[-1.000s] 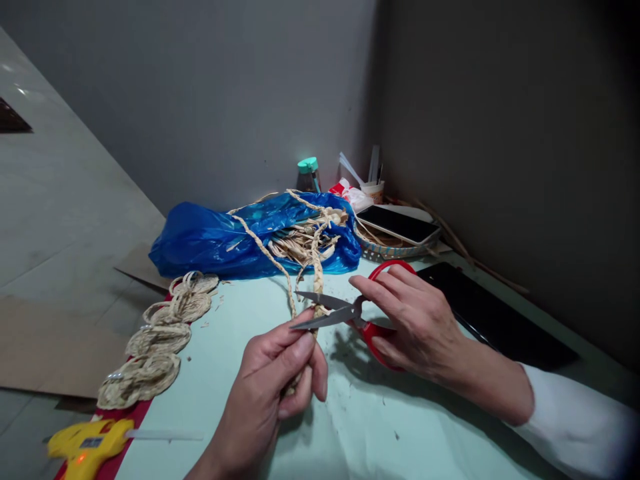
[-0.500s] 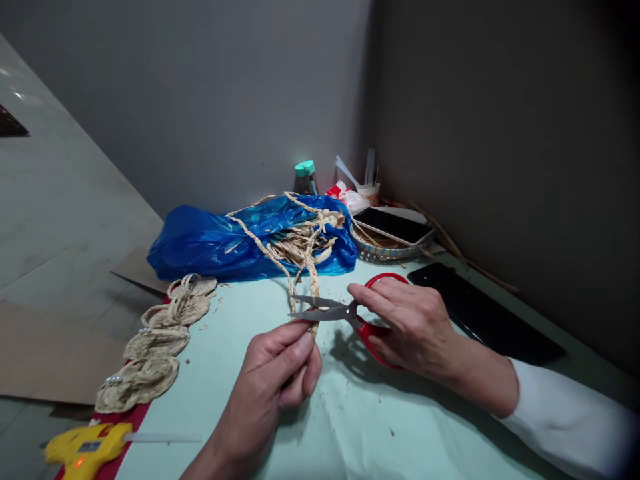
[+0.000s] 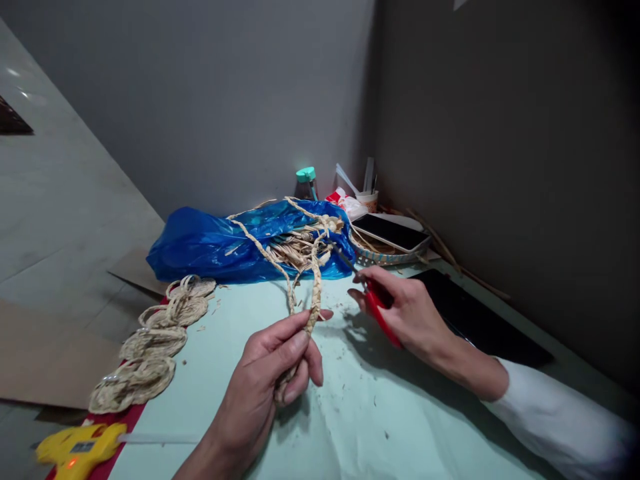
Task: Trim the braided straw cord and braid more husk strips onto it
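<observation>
A pale braided straw cord (image 3: 317, 288) runs from the blue plastic bag (image 3: 200, 243) down to my left hand (image 3: 280, 367), which pinches it between thumb and fingers. Part of the cord curls below those fingers. My right hand (image 3: 413, 317) holds scissors with red handles (image 3: 381, 313); their dark blades point up and left, to the right of the cord and apart from it. Loose straw strips (image 3: 295, 247) stick out of the bag's opening. Another thin braid (image 3: 260, 250) hangs over the bag's front.
Several woven straw pieces (image 3: 155, 341) line the table's left edge, with a yellow glue gun (image 3: 80, 448) nearer me. At the back right are a phone (image 3: 390, 231) on a basket (image 3: 373, 257), a cup (image 3: 369, 200) and a green-lidded jar (image 3: 306, 183). A black flat object (image 3: 480, 320) lies right.
The scissors have come away from the cord, and their blades have swung from pointing left to pointing up and left. My left hand still grips the cord, more of which shows.
</observation>
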The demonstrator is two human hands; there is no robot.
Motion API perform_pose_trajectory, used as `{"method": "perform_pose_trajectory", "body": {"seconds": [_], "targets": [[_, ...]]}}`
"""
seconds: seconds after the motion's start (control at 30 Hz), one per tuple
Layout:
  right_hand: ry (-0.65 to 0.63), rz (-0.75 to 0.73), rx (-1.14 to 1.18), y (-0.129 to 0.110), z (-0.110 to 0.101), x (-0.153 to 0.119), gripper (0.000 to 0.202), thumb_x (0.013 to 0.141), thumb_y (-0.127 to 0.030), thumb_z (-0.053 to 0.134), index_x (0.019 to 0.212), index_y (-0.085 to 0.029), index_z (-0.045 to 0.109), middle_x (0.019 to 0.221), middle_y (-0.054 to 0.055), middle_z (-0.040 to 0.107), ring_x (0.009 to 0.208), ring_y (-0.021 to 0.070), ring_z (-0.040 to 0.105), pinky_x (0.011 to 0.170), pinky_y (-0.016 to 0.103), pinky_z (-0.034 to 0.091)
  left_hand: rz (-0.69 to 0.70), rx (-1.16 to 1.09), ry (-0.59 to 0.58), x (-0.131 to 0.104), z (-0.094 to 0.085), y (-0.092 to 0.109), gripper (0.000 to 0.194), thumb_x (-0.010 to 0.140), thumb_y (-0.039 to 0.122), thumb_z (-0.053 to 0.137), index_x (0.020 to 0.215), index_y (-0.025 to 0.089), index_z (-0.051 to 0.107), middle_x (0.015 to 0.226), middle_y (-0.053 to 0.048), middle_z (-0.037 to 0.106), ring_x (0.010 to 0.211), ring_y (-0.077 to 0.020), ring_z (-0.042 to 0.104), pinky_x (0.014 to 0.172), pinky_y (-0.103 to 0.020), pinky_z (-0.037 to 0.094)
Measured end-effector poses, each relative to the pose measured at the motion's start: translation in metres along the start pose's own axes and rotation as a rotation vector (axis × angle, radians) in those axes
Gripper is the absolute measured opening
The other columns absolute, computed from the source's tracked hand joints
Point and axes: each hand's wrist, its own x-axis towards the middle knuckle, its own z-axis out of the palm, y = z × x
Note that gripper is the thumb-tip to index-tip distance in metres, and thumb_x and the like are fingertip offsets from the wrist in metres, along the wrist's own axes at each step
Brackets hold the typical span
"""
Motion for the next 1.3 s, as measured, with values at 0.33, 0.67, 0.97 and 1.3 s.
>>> {"method": "perform_pose_trajectory", "body": {"seconds": [0.33, 0.67, 0.97, 1.3], "targets": [[-0.243, 0.249, 0.471, -0.019, -0.001, -0.001, 0.029, 0.077, -0.04, 0.07, 0.093, -0.019, 0.057, 0.068, -0.002, 0.062, 0.053, 0.0102, 0.05, 0.052, 0.022, 0.04, 0.007, -0.02, 0.059, 0.004, 0.004, -0.007, 0.018, 0.081, 0.023, 0.065, 0.094, 0.012, 0.073, 0.075, -0.003, 0.059, 0.053, -0.0045, 0.044, 0.049, -0.017, 0.032], [-0.01, -0.192, -0.029, -0.017, -0.004, -0.011, 0.019, 0.079, -0.017, 0.061, 0.097, -0.02, 0.058, 0.075, -0.003, 0.062, 0.057, 0.0097, 0.052, 0.057, 0.021, 0.042, 0.093, -0.157, 0.192, 0.005, 0.003, -0.006, 0.028, 0.082, 0.023, 0.069, 0.107, 0.013, 0.063, 0.072, -0.004, 0.065, 0.047, -0.0048, 0.047, 0.045, -0.015, 0.036], [0.013, -0.491, -0.214, -0.007, 0.004, -0.012, 0.05, 0.068, -0.014, 0.059, 0.117, -0.016, 0.049, 0.089, 0.008, 0.063, 0.079, 0.0228, 0.052, 0.072, 0.036, 0.047, 0.074, -0.378, 0.08, 0.001, 0.001, 0.0, 0.022, 0.085, 0.008, 0.061, 0.106, 0.015, 0.063, 0.065, 0.001, 0.06, 0.04, 0.0004, 0.031, 0.041, -0.012, 0.029], [0.047, -0.566, -0.353, -0.002, 0.002, -0.004, 0.049, 0.071, -0.017, 0.052, 0.119, -0.015, 0.05, 0.088, 0.009, 0.062, 0.076, 0.023, 0.049, 0.07, 0.036, 0.044, -0.044, -0.437, -0.032, -0.003, -0.001, 0.002, 0.021, 0.086, 0.009, 0.06, 0.103, 0.017, 0.069, 0.059, 0.003, 0.051, 0.042, 0.0, 0.017, 0.039, -0.011, 0.019]]}}
